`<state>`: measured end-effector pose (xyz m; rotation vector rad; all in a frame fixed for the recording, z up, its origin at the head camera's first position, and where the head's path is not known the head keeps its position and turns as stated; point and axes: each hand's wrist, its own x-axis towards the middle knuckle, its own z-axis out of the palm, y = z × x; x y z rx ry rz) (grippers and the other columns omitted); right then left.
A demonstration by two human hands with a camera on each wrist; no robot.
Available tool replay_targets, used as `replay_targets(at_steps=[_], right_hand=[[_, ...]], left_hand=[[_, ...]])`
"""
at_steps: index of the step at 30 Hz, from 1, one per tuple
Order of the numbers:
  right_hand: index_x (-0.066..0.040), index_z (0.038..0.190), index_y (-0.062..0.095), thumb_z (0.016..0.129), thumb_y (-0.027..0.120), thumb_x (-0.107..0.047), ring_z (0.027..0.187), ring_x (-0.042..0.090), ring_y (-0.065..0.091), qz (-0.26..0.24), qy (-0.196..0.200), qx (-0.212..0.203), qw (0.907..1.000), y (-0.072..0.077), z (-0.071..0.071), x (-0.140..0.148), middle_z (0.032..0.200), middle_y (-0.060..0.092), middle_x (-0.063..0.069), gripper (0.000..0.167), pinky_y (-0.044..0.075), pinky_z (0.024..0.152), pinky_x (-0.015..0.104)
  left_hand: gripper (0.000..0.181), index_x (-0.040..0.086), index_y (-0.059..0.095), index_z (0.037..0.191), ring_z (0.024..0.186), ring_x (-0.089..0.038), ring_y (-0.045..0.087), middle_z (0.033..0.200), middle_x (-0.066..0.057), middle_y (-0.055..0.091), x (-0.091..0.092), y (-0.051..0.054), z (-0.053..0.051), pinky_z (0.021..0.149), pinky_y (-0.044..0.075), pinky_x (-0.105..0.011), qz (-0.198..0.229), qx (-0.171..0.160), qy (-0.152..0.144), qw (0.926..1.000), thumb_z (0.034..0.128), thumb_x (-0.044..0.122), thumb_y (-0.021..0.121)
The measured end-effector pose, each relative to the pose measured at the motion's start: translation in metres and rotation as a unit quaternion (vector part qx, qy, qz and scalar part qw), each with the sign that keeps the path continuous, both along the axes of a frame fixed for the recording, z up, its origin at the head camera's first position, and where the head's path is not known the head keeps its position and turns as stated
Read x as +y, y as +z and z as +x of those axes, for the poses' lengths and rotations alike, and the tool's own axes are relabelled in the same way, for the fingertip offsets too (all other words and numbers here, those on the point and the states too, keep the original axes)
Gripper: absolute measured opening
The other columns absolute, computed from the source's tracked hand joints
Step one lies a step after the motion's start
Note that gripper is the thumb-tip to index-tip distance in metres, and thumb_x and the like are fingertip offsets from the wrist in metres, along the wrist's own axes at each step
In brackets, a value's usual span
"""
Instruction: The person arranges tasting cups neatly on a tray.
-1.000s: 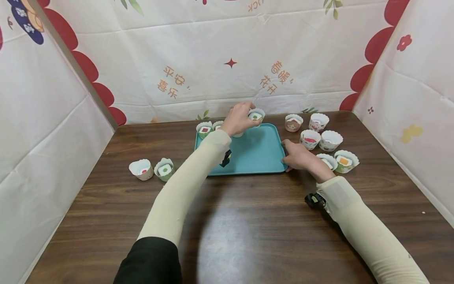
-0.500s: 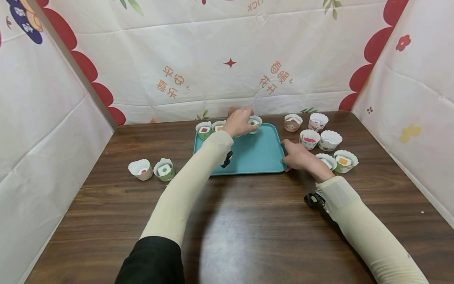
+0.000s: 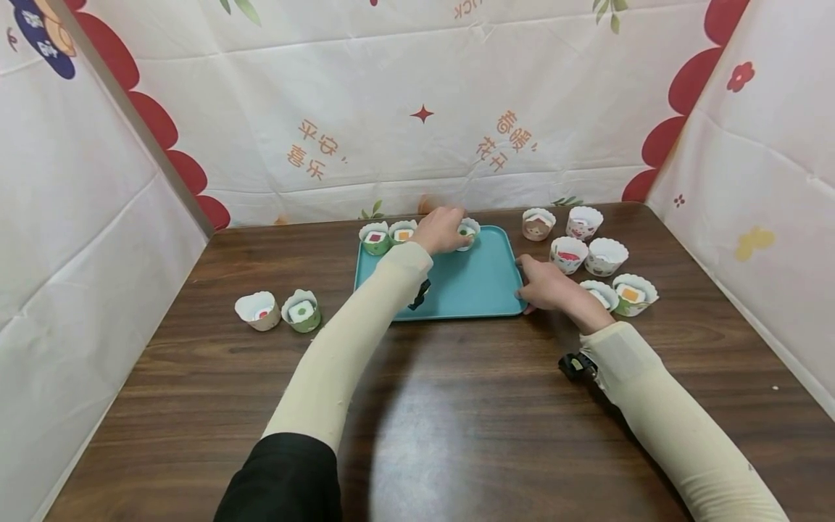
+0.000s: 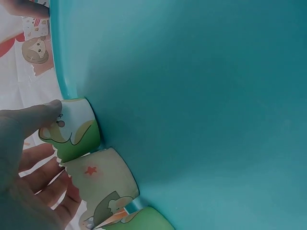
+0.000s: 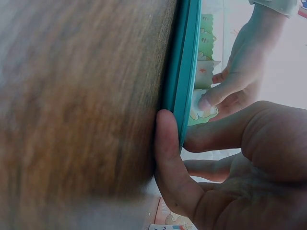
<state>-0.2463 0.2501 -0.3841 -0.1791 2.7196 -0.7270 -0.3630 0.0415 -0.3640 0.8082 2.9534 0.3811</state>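
Observation:
My left hand (image 3: 441, 230) is at the far rim of the turquoise tray (image 3: 459, 286), holding a green and white paper cupcake cup (image 4: 76, 132) with its thumb on the near side and fingers behind. This cup stands on the tray beside a pale cup with a red star (image 4: 100, 179), which the hand mostly covers in the head view. Two more green cups, one with a red-marked white block (image 3: 375, 238) and one with an orange-marked block (image 3: 402, 232), stand in the same row. My right hand (image 3: 551, 284) pinches the tray's right rim between thumb and fingers.
Left of the tray stand a whitish cup (image 3: 259, 312) and a green cup (image 3: 301, 312). Several more cups, including a brown one (image 3: 538, 225) and an orange-marked one (image 3: 635, 295), stand to the right. A white printed cloth (image 3: 365, 87) hangs behind the brown wooden table (image 3: 261, 406).
My left hand has lowered its cup toward me, from above the tray's far rim down into the row. The right hand stays on the tray's rim.

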Motion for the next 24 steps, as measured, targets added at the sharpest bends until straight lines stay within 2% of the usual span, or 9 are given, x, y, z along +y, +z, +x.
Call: replay_targets(at_steps=[6,10,17,24], right_hand=[[0.011,0.154,0.026,0.098,0.058,-0.004,0.072,0.021,0.070,0.002,0.001,-0.001,1.0000,-0.0007,0.0005,-0.0002,0.119,0.053,0.033,0.067,0.064,0.061,0.030],[0.011,0.154,0.026,0.098,0.058,-0.004,0.073,0.022,0.070,0.002,0.002,0.000,1.0000,-0.0012,0.0004,-0.0005,0.116,0.054,0.032,0.066,0.064,0.061,0.030],[0.011,0.155,0.025,0.099,0.058,-0.004,0.073,0.022,0.070,0.004,-0.002,0.000,1.0000,-0.0012,0.0006,-0.0013,0.133,0.050,0.038,0.067,0.064,0.061,0.030],[0.011,0.155,0.025,0.098,0.058,-0.004,0.073,0.022,0.070,0.003,0.000,0.003,1.0000,0.0006,0.0007,-0.0014,0.130,0.051,0.038,0.067,0.064,0.061,0.031]], left_hand=[[0.039,0.010,0.063,0.130,0.101,-0.021,0.059,0.122,-0.006,0.067,0.0020,0.0015,0.0042,0.088,0.055,-0.037,-0.001,-0.001,0.003,1.0000,0.1003,0.035,0.067],[0.037,0.010,0.064,0.128,0.098,-0.022,0.058,0.119,-0.006,0.067,0.0016,0.0009,0.0064,0.084,0.054,-0.036,-0.001,0.000,0.009,1.0000,0.1005,0.035,0.066],[0.035,0.010,0.062,0.125,0.105,-0.024,0.055,0.121,-0.008,0.063,0.0016,-0.0017,0.0048,0.086,0.054,-0.039,-0.010,-0.001,0.007,0.9999,0.1018,0.036,0.062],[0.043,0.011,0.057,0.136,0.118,-0.026,0.053,0.134,-0.010,0.057,0.0015,-0.0033,0.0028,0.095,0.054,-0.043,-0.004,-0.003,0.007,1.0000,0.1002,0.036,0.064]])
